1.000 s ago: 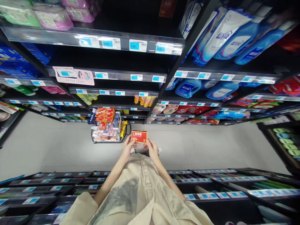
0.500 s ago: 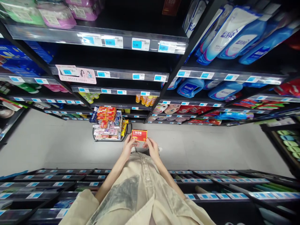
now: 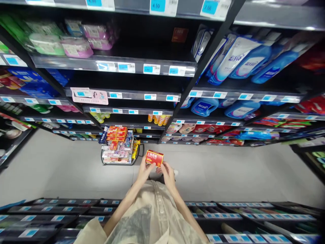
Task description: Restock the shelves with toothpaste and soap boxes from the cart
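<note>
Both of my hands hold a small red soap box with white and yellow print, in front of my body and above the floor. My left hand grips its left end, the thumb lying along the lower edge. At the right end, the fingers of my right hand close on the lower corner. The box is slightly tilted, its right side lower. To the left stands a black-rimmed cart piled with boxes. Several similar red boxes top that pile, and yellow packets fill its right side.
Ahead rises a black shelf unit with blue price labels. Blue detergent bottles stand on its right side, wrapped soap packs at upper left. One dark red box sits deep on an upper shelf. Another shelf row runs close behind me.
My view has tilted up, so shelves and cart appear lower. The soap box has turned slightly clockwise and shifted a little right in my hands.
</note>
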Demonstrator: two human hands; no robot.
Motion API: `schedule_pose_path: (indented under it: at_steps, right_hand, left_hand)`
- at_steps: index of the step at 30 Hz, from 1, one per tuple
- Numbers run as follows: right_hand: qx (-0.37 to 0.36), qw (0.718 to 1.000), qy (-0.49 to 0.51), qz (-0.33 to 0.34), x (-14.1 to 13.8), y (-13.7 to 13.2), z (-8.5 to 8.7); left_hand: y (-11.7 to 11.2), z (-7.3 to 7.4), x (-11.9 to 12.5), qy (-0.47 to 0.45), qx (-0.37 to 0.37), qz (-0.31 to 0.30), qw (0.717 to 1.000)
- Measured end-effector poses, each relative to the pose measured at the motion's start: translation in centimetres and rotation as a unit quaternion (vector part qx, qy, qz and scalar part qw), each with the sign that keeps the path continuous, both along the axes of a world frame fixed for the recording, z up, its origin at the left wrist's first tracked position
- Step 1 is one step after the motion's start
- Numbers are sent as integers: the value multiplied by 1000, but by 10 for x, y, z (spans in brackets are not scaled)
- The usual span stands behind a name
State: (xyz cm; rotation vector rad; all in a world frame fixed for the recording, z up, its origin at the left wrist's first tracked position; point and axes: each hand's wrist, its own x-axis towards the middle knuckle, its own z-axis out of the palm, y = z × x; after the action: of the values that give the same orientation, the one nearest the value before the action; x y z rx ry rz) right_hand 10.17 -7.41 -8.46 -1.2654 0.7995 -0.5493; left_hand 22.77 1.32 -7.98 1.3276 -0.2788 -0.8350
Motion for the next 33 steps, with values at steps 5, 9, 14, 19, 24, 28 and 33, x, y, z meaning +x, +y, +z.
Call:
schedule_pose_path:
  at_steps: [5, 9, 14, 19, 24, 28, 33]
  right_hand:
    - [-9, 999, -11, -35, -10, -7, -5]
    - [-1, 996, 5, -94, -17, -19, -18]
    - [4, 994, 1, -109, -17, -45, -25]
    - [5, 998, -15, -67, -14, -82, -19]
    - [-3, 998, -52, -40, -16, -139, -10]
    - [-26, 998, -60, -18, -25, -200, -1]
    - [-55, 997, -51, -13, -47, -264, 8]
  left_hand:
    - [-21, 7, 0, 57, -18, -16, 998]
    - [-33, 8, 12, 17, 11, -44, 999]
    - [-43, 5, 31, -66, 32, -125, 989]
    - [-65, 16, 43, -130, 53, -157, 978]
    - [-113, 51, 53, -215, 79, -165, 959]
    - [-157, 100, 75, -298, 69, -108, 946]
    - [-203, 178, 124, -446, -18, 30, 894]
